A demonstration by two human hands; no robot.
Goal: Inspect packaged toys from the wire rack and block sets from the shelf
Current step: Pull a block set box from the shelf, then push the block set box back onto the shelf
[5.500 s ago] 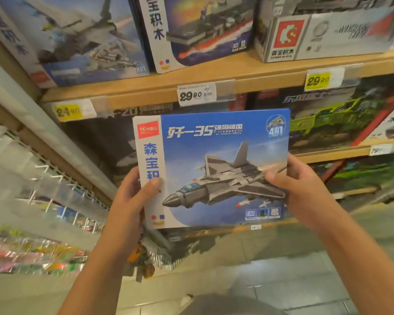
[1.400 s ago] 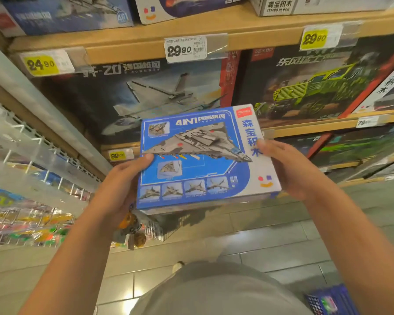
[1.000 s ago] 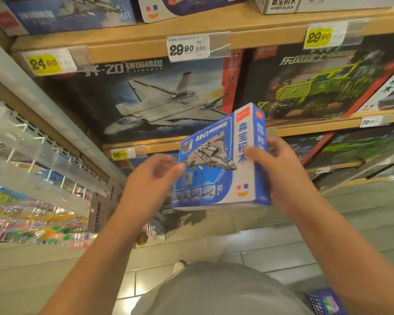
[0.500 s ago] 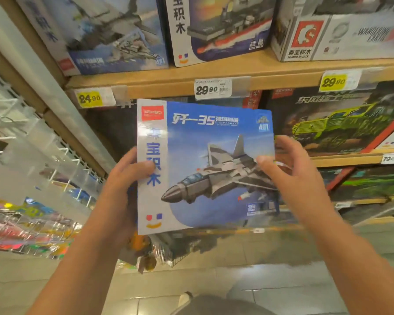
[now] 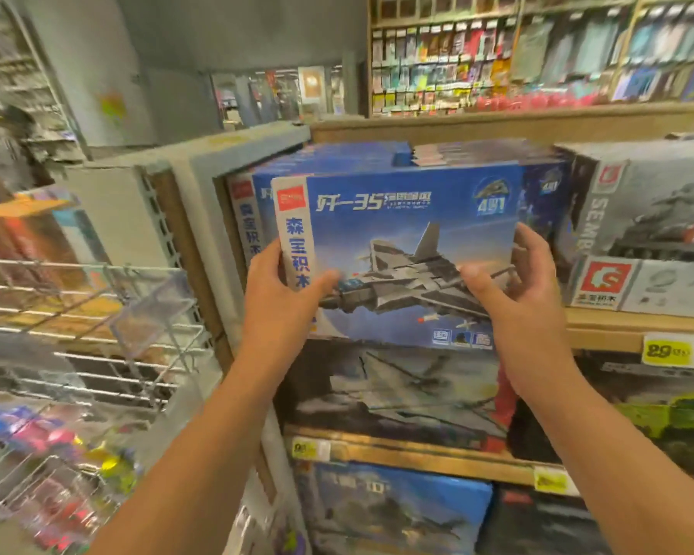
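Observation:
I hold a blue block-set box [image 5: 397,218] with a grey jet fighter printed on its front, upright and facing me, right in front of a row of matching blue boxes [image 5: 329,158] on the top wooden shelf [image 5: 601,328]. My left hand [image 5: 281,302] grips its left edge, thumb across the front. My right hand [image 5: 513,290] grips the right edge, thumb on the jet picture and fingers behind the box. The wire rack [image 5: 89,306] with packaged toys [image 5: 53,438] stands to the left.
A grey block-set box [image 5: 650,222] stands on the same shelf to the right. Darker boxes fill the shelves below, with yellow price tags [image 5: 666,350] on the shelf edges. A far wall of shelves with small packets [image 5: 537,54] is behind.
I turned the box from its back through its side to its front, then raised it to the top shelf's row of matching boxes. My view has tilted up.

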